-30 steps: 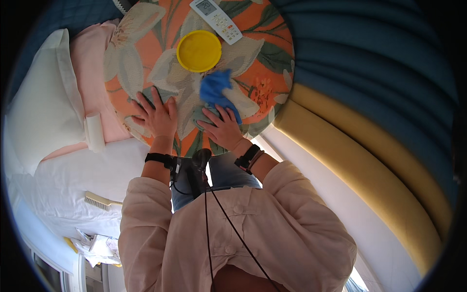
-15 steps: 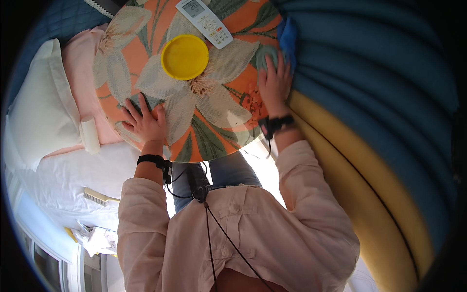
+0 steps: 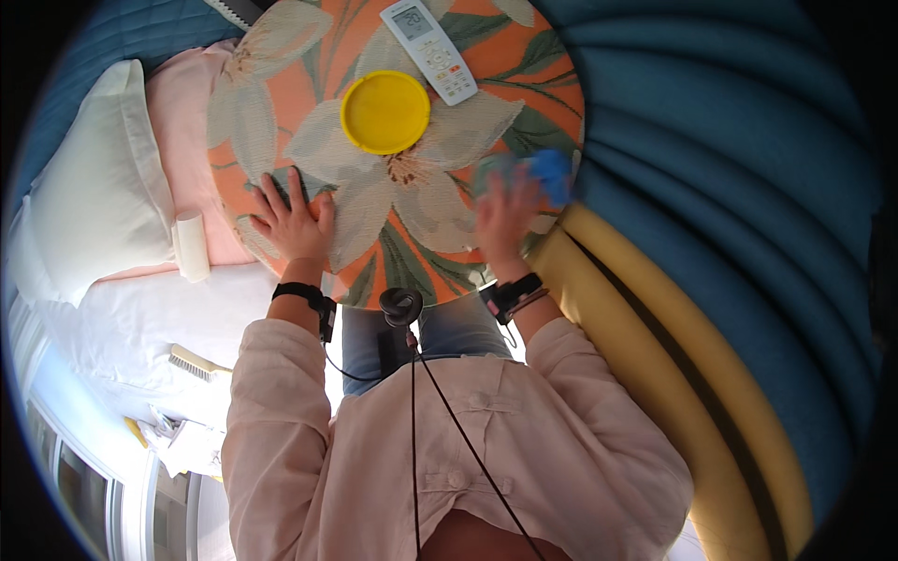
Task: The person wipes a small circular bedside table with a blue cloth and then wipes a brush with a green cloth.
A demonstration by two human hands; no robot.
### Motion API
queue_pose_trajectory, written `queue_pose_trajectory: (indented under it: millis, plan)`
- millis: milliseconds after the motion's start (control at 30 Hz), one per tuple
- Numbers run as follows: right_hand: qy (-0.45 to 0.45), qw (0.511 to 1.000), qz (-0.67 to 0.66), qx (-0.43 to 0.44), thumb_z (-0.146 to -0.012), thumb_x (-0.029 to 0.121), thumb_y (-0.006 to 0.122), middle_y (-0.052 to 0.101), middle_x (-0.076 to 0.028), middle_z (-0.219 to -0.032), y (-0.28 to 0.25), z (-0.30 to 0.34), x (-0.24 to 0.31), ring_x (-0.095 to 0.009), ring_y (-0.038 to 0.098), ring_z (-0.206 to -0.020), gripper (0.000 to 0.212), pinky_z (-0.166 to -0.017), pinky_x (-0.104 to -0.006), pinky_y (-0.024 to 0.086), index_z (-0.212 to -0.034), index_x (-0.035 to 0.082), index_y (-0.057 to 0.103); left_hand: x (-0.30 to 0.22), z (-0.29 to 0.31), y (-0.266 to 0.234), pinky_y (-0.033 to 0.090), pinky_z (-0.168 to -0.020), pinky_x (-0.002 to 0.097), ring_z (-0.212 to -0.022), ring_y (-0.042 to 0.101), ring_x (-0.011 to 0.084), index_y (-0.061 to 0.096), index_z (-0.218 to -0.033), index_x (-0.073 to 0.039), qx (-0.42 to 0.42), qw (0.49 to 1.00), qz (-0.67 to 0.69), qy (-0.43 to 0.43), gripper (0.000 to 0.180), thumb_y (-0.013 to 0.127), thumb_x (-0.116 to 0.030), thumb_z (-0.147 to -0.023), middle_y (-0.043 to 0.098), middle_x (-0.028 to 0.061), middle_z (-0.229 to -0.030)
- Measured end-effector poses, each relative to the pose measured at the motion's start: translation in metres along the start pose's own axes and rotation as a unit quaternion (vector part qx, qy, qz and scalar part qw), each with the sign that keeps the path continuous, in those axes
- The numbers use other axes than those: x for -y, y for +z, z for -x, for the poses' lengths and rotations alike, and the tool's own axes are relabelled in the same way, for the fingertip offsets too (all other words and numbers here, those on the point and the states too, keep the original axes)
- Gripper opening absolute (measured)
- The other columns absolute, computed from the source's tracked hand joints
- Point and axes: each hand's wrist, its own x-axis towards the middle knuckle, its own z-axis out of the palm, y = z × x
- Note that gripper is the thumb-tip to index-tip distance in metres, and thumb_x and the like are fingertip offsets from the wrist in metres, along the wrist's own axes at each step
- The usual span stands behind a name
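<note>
A round table top with an orange floral cover (image 3: 360, 210) lies before me. Near its left front edge, my left hand (image 3: 297, 227) rests flat with the fingers spread, holding nothing. My right hand (image 3: 505, 222) is on the right side of the table, smeared by motion. Under and beside its fingers is a crumpled blue and teal cloth (image 3: 552, 176), which the hand presses against the cover; part of the cloth is hidden. A shallow yellow round dish (image 3: 385, 112) sits toward the far middle, and a white remote control (image 3: 430, 51) lies just beyond it to the right.
Blue padded upholstery (image 3: 711, 187) with a yellow band (image 3: 655, 346) curves along the right of the table. On the left are a white pillow (image 3: 103, 187), a small white roll (image 3: 191, 246) and a brush (image 3: 192, 360) on white bedding.
My right hand has swept the cloth toward me and away from the table's far right edge. My left hand stays flat on the table. The whole view has shifted slightly.
</note>
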Motion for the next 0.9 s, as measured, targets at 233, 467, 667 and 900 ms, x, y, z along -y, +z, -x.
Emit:
queue_pose_trajectory:
  millis: [233, 467, 667, 900]
  plan:
    - [0.066, 0.998, -0.004, -0.011, -0.081, 0.027, 0.050, 0.027, -0.015, -0.141, 0.018, -0.010, 0.008, -0.048, 0.023, -0.123, 0.045, -0.092, -0.0630, 0.021, -0.124, 0.017, 0.048, -0.002, 0.002, -0.005, 0.007, -0.101, 0.0594, -0.134, 0.012, 0.0368, 0.035, -0.136, -0.019, 0.025, 0.999, -0.030, 0.000, 0.065, 0.042, -0.053, -0.082, 0.018, 0.0172, -0.146]
    - [0.066, 0.996, 0.045, -0.038, -0.081, 0.027, 0.049, 0.027, -0.013, -0.141, 0.024, -0.013, 0.005, -0.046, 0.025, -0.123, 0.043, -0.092, -0.0610, 0.025, -0.123, 0.017, 0.047, -0.025, -0.015, -0.025, 0.017, -0.102, 0.0551, -0.131, 0.018, 0.0394, 0.026, -0.137, -0.004, -0.031, 0.965, 0.258, 0.033, 0.098, 0.073, -0.045, -0.061, 0.020, 0.0246, -0.141]
    - [0.091, 0.994, 0.056, 0.001, -0.083, 0.028, 0.047, 0.027, -0.013, -0.141, 0.017, -0.015, 0.013, -0.046, 0.026, -0.123, 0.042, -0.093, -0.0607, 0.024, -0.124, 0.017, 0.047, -0.118, -0.080, -0.053, 0.026, -0.100, 0.0495, -0.128, 0.022, 0.0430, 0.030, -0.135, -0.005, 0.037, 0.975, 0.192, 0.111, 0.099, 0.077, -0.045, -0.057, 0.020, 0.0259, -0.139]
    - [0.072, 0.995, 0.063, -0.005, -0.086, 0.031, 0.043, 0.026, -0.011, -0.142, 0.023, -0.011, 0.010, -0.044, 0.026, -0.124, 0.042, -0.091, -0.0604, 0.025, -0.126, 0.017, 0.046, -0.093, -0.092, -0.054, 0.040, -0.086, 0.0501, -0.112, 0.038, 0.0424, 0.037, -0.131, -0.012, 0.011, 0.965, 0.235, 0.119, 0.092, 0.076, -0.029, -0.050, 0.033, 0.0230, -0.125]
